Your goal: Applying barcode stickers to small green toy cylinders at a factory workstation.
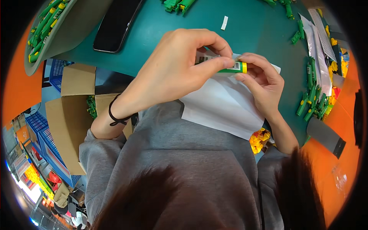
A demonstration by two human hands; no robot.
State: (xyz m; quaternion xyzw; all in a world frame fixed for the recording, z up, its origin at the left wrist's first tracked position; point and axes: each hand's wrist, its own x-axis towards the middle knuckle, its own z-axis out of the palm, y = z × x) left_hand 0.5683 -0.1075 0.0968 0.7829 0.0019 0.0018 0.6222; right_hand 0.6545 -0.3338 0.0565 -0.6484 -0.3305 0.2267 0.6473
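Over the near table edge, both my hands are at a small green tube (235, 68) with a yellow end and a white barcode label. My right hand (264, 78) pinches its yellow end between thumb and fingers. The thumb and forefinger of my left hand (180, 57) close on the tube beside the label; the tube's other end is hidden behind this hand. Barcode labels (201, 58) show in the gap under my left fingers. A large white sheet (226, 103) hangs below the hands over my lap.
A grey bin (73, 30) of green tubes stands at the far left, beside a black phone (117, 25). More green tubes (312, 92) lie along the right edge near plastic bags (312, 46). A small white strip (224, 23) lies ahead. An open cardboard box (71, 130) stands at lower left.
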